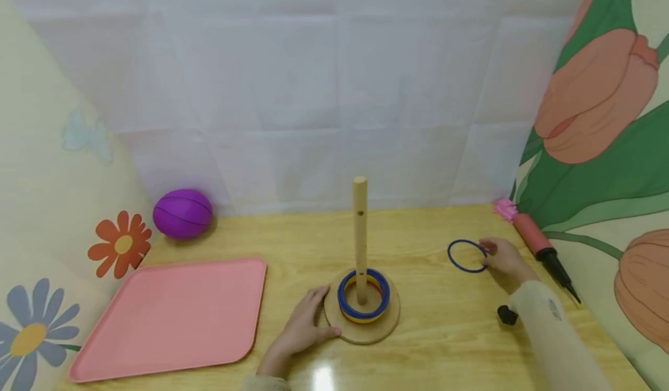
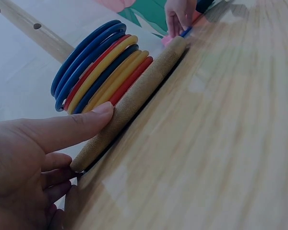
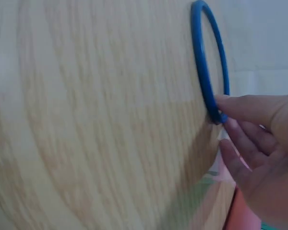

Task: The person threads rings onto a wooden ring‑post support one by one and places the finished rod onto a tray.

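Note:
A ring-toss stand has a round wooden base [image 1: 366, 337] and an upright peg [image 1: 360, 228]. Stacked around the peg are several rings [image 2: 108, 67] in blue, red, yellow and dark blue-green. My left hand [image 1: 306, 325] grips the near-left edge of the base; in the left wrist view its thumb [image 2: 81, 127] lies on the rim and the fingers bend at the side. Off to the right, my right hand [image 1: 503, 258] pinches a loose blue ring [image 3: 201, 62] between thumb and fingers. That ring is tilted in the right wrist view; whether it touches the table I cannot tell.
A pink tray [image 1: 177, 315] lies on the left of the wooden table [image 1: 434, 333]. Behind it sits a purple ball [image 1: 183, 214]. A pink and black hand pump [image 1: 538, 243] lies along the right edge. Near the right sleeve is a small black object [image 1: 507, 315].

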{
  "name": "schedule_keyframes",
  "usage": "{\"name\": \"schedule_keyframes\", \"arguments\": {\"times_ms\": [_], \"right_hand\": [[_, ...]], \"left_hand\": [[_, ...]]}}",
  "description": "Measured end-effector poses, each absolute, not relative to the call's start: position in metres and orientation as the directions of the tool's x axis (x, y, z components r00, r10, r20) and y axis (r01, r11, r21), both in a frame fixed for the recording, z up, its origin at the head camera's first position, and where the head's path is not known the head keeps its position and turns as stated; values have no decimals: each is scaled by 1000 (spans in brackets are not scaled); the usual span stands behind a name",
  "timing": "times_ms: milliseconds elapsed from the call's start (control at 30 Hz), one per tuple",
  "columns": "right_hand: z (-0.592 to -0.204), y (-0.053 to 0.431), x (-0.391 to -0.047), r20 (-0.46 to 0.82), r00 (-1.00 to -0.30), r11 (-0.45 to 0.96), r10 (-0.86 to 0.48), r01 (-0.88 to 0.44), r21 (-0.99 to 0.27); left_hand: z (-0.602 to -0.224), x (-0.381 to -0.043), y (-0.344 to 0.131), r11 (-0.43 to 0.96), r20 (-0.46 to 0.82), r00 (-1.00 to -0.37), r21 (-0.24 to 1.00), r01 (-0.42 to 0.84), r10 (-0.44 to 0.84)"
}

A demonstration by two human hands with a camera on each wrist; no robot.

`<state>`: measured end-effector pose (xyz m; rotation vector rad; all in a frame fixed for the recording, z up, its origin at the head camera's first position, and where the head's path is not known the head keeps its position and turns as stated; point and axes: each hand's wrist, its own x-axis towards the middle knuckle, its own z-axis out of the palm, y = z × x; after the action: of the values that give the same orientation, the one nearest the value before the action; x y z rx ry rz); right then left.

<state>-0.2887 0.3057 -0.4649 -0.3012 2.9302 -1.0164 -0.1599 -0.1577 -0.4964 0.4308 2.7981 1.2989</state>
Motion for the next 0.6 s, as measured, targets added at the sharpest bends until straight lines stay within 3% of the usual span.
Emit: {"name": "schedule_keyframes", "arguments": {"times_ms": [600], "right_hand": [[-461, 294, -294, -48, -993, 833, -107, -63, -549]], "left_hand": [[-499, -163, -159, 608, 92, -959, 755, 244, 269]]}}
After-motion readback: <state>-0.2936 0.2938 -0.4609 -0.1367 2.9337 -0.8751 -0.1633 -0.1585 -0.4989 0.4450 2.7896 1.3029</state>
